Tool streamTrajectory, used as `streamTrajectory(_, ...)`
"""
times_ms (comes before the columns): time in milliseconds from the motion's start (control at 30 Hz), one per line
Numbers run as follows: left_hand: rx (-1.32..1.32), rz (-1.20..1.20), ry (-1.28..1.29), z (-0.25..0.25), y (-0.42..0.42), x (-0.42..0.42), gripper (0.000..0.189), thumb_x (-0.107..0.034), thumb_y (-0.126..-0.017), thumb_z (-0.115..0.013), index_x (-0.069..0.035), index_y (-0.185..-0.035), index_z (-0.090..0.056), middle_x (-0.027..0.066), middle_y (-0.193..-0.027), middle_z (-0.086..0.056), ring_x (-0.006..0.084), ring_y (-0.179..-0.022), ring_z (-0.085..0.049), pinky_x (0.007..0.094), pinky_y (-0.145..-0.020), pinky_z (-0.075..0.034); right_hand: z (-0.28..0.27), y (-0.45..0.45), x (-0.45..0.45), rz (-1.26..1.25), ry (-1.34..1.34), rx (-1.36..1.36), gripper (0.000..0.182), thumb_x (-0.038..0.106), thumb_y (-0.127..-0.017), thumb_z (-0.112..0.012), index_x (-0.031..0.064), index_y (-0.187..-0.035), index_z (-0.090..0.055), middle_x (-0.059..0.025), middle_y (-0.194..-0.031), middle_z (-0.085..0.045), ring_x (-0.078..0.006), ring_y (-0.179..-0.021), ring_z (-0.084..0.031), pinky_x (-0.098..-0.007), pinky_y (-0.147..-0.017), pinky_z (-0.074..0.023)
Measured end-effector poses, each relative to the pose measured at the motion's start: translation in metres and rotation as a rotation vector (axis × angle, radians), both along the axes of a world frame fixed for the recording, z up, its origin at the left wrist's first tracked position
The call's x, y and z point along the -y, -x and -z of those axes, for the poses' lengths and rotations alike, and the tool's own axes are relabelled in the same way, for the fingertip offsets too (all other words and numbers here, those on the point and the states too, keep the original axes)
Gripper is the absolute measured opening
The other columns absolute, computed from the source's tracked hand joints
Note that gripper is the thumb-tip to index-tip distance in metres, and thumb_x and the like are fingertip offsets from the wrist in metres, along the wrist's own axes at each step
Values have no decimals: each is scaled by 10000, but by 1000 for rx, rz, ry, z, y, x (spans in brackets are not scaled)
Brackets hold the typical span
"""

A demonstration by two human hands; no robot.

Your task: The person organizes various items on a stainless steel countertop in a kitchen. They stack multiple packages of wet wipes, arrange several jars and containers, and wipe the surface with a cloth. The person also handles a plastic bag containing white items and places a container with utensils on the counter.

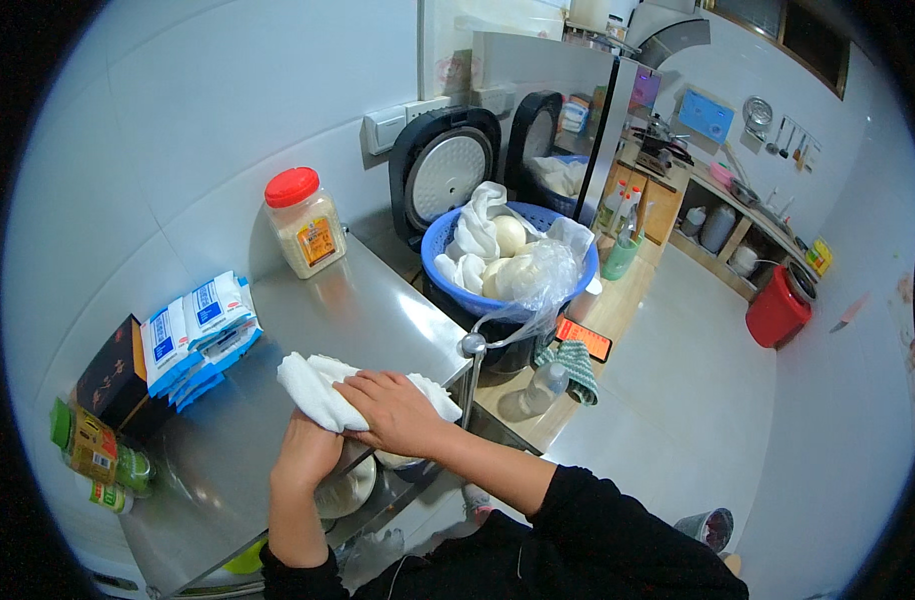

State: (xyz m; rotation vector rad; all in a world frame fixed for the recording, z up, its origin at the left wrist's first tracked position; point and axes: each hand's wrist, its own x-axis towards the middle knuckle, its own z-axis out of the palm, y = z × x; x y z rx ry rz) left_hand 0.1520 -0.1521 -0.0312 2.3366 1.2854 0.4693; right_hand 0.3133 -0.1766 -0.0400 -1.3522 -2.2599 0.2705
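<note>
A folded white cloth (315, 386) is between my two hands, over the front edge of a stainless-steel table (225, 457). My left hand (311, 448) holds the cloth from below, its fingers hidden under the fabric. From above, my right hand (397, 412) grips the same cloth with its fingers laid across it. Beyond them, a blue plastic basket (457, 289) contains pale round dough buns (508, 236), a white liner cloth (478, 221) and a clear plastic bag (540, 277).
A red-lidded plastic jar (307, 236) and blue-white packets (206, 319) stand along the wall. An open rice-cooker lid (446, 172) rises behind the basket. On the wooden counter are a phone (583, 337), a clear bottle (545, 388) and a green-striped cloth (577, 367). A red bin (774, 311) stands farther off.
</note>
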Motion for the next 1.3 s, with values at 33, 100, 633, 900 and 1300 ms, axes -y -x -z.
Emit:
streamTrajectory(33,-36,2,-57,-2,-1,2,301,-94,-781,-515,-25,-1074,-512,204,-1061,-546,388,-989,-492,431,-851,-404,0,1,1,8,-2,-6,575,333,-737,-616,53,-1210,-446,-127,-1150,-515,-270,-1095,-461,-375,-895,-356)
streamTrajectory(100,19,-1,-87,7,2,1,288,-86,-776,-514,-18,-1056,-522,203,-1052,-549,390,-984,-491,437,-850,-400,3,3,3,20,-3,-19,562,320,-734,-620,57,-1203,-454,-122,-1144,-520,-264,-1092,-466,-372,-890,-358)
streamTrajectory(633,325,21,-604,11,-52,74,94,-44,-731,-584,-6,-816,-573,146,-859,-578,322,-867,-539,429,-785,-411,-4,-82,84,-152,461,-769,364,311,-851,-552,-19,-1002,-527,-123,-845,-589,-191,-802,-552,-327,-739,-434)
streamTrajectory(900,381,455,-381,36,-201,146,141,-70,-703,-652,-8,-818,-598,104,-828,-610,272,-823,-571,378,-742,-441,31,-264,209,300,747,-857,425,408,-866,-504,0,-973,-561,-64,-863,-588,-130,-808,-533,-289,-721,-450)
streamTrajectory(1300,365,781,-93,72,-406,196,274,-142,-752,-634,-32,-996,-575,124,-928,-585,297,-905,-541,384,-780,-419,72,-440,332,802,596,-1009,473,420,-847,-526,-24,-1002,-567,-96,-847,-602,-149,-778,-559,-296,-698,-463)
